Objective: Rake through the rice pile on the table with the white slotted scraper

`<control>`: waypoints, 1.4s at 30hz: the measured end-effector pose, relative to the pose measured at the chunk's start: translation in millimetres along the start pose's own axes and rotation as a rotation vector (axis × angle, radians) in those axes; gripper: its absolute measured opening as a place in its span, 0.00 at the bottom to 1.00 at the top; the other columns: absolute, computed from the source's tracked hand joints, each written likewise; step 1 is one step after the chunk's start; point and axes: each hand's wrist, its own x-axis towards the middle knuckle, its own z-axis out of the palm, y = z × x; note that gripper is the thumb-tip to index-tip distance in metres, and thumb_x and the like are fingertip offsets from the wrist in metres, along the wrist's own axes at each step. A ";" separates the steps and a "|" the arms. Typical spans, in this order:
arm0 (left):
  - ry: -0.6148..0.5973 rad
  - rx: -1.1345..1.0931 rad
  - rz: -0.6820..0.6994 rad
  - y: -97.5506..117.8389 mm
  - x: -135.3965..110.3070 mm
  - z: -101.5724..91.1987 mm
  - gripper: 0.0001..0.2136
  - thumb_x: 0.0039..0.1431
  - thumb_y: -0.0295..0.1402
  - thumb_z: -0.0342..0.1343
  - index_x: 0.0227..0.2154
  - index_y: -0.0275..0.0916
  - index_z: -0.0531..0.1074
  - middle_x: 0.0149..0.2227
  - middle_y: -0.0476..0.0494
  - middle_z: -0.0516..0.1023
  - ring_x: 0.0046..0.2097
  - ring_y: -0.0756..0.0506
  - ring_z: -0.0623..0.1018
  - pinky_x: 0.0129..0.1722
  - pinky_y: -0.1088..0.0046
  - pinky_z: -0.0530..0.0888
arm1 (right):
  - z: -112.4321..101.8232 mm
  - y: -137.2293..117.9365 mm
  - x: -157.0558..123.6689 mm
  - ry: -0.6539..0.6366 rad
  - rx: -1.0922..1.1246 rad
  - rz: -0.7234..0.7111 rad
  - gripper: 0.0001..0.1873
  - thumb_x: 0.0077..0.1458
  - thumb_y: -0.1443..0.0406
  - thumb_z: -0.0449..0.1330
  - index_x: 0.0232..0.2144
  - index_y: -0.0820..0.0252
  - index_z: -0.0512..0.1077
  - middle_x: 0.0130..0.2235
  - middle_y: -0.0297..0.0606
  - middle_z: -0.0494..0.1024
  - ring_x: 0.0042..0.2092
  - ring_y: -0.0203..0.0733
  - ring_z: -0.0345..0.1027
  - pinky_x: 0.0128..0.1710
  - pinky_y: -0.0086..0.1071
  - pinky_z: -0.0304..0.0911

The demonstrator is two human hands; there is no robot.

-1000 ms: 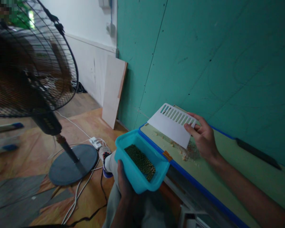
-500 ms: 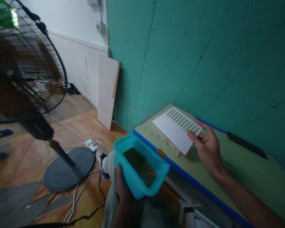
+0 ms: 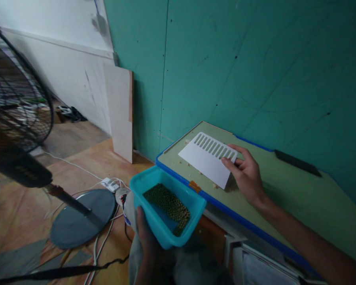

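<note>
White slotted sheet (image 3: 204, 160) juts L fr. R hand (image 3: 247, 179); tub (image 3: 192, 202) in L hand (image 3: 148, 236).

Green table (image 3: 287, 194), blue rim (image 3: 255, 230) — pale crumbs (image 3: 215, 186) atop, white card (image 3: 206, 160) perhaps touching.

I see a turquoise tub (image 3: 185, 196), green and tan grains (image 3: 166, 202), a white slotted card (image 3: 204, 161) and a pale-green surface (image 3: 287, 194) edged blue.

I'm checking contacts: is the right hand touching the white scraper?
Touching: the head view shows the right hand pinching the white scraper at its slotted end.
</note>
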 end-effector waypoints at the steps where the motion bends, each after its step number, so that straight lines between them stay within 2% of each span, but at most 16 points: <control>1: -0.005 0.024 0.033 -1.1 1.3 -1.7 0.28 0.66 0.53 0.54 0.66 0.51 0.69 0.60 0.45 0.80 0.63 0.34 0.75 0.59 0.58 0.75 | 0.0 -0.1 0.0 0.002 0.009 -0.001 0.41 0.47 0.51 0.75 0.59 0.56 0.69 0.37 0.42 0.86 0.33 0.47 0.80 0.28 0.33 0.73; 4: -0.011 0.048 0.072 -3.7 4.8 -5.4 0.29 0.65 0.54 0.56 0.65 0.50 0.70 0.61 0.44 0.79 0.64 0.33 0.74 0.58 0.59 0.75 | 0.3 -0.6 0.3 -0.002 0.027 0.011 0.41 0.46 0.51 0.76 0.59 0.57 0.69 0.36 0.42 0.86 0.34 0.47 0.80 0.29 0.34 0.74; 7: -0.002 0.029 0.089 -4.3 6.1 -5.0 0.27 0.65 0.52 0.56 0.64 0.51 0.71 0.57 0.45 0.82 0.61 0.35 0.77 0.58 0.61 0.75 | 0.5 -0.7 -0.2 -0.014 0.025 0.021 0.40 0.47 0.51 0.75 0.59 0.57 0.69 0.36 0.42 0.86 0.34 0.47 0.80 0.29 0.35 0.74; 13: 0.031 0.035 0.137 -2.8 1.3 -0.5 0.28 0.64 0.51 0.59 0.64 0.50 0.71 0.45 0.48 0.86 0.47 0.39 0.83 0.58 0.64 0.73 | 0.5 -1.4 -2.6 -0.040 0.039 0.038 0.38 0.49 0.52 0.74 0.59 0.55 0.70 0.37 0.42 0.86 0.32 0.45 0.79 0.27 0.32 0.72; 16: 0.027 0.033 0.123 -2.5 -0.2 -1.2 0.28 0.64 0.52 0.58 0.64 0.48 0.72 0.43 0.49 0.85 0.47 0.39 0.82 0.57 0.64 0.73 | 0.8 -2.4 -2.8 -0.041 0.045 0.039 0.39 0.49 0.52 0.74 0.60 0.55 0.70 0.36 0.41 0.85 0.31 0.44 0.78 0.27 0.32 0.71; 21: 0.023 0.065 0.146 -0.7 -1.2 -2.4 0.29 0.63 0.52 0.60 0.64 0.47 0.71 0.43 0.47 0.86 0.50 0.37 0.82 0.57 0.62 0.74 | 0.6 -3.4 -2.8 -0.045 0.044 0.055 0.38 0.50 0.53 0.74 0.60 0.54 0.70 0.36 0.40 0.85 0.30 0.44 0.77 0.26 0.31 0.70; 24: 0.015 0.066 0.144 1.0 -2.6 0.1 0.27 0.64 0.52 0.59 0.62 0.46 0.73 0.47 0.45 0.85 0.55 0.35 0.81 0.57 0.60 0.75 | -0.7 -4.3 -3.6 -0.051 0.040 0.056 0.37 0.51 0.53 0.73 0.60 0.54 0.70 0.36 0.40 0.85 0.30 0.43 0.77 0.25 0.31 0.69; 29: -0.029 0.030 0.199 1.6 0.0 4.3 0.23 0.64 0.50 0.60 0.59 0.50 0.76 0.50 0.47 0.85 0.64 0.37 0.74 0.60 0.64 0.72 | -1.9 -6.1 -5.5 -0.027 0.007 0.021 0.34 0.51 0.55 0.72 0.59 0.55 0.71 0.34 0.38 0.85 0.28 0.42 0.75 0.25 0.30 0.68; 35: 0.022 0.026 0.072 0.7 3.5 3.5 0.25 0.65 0.52 0.56 0.60 0.49 0.75 0.57 0.45 0.82 0.63 0.36 0.76 0.60 0.60 0.74 | -1.2 -7.2 -6.8 0.008 0.008 -0.001 0.34 0.51 0.55 0.72 0.58 0.55 0.71 0.33 0.38 0.84 0.29 0.43 0.75 0.24 0.30 0.68; 39: -0.007 0.013 0.061 0.4 3.6 1.9 0.23 0.67 0.51 0.55 0.60 0.49 0.76 0.57 0.45 0.82 0.64 0.36 0.74 0.60 0.61 0.74 | -1.3 -7.3 -7.5 0.003 0.006 -0.004 0.33 0.50 0.56 0.72 0.57 0.56 0.72 0.32 0.37 0.84 0.28 0.43 0.75 0.24 0.30 0.67; 42: 0.020 0.011 0.050 -1.2 4.3 -0.3 0.24 0.67 0.50 0.55 0.61 0.48 0.74 0.57 0.45 0.82 0.64 0.36 0.74 0.61 0.61 0.72 | -1.6 -7.3 -8.4 0.010 -0.005 -0.017 0.31 0.51 0.56 0.72 0.56 0.56 0.72 0.30 0.36 0.83 0.27 0.42 0.74 0.22 0.29 0.65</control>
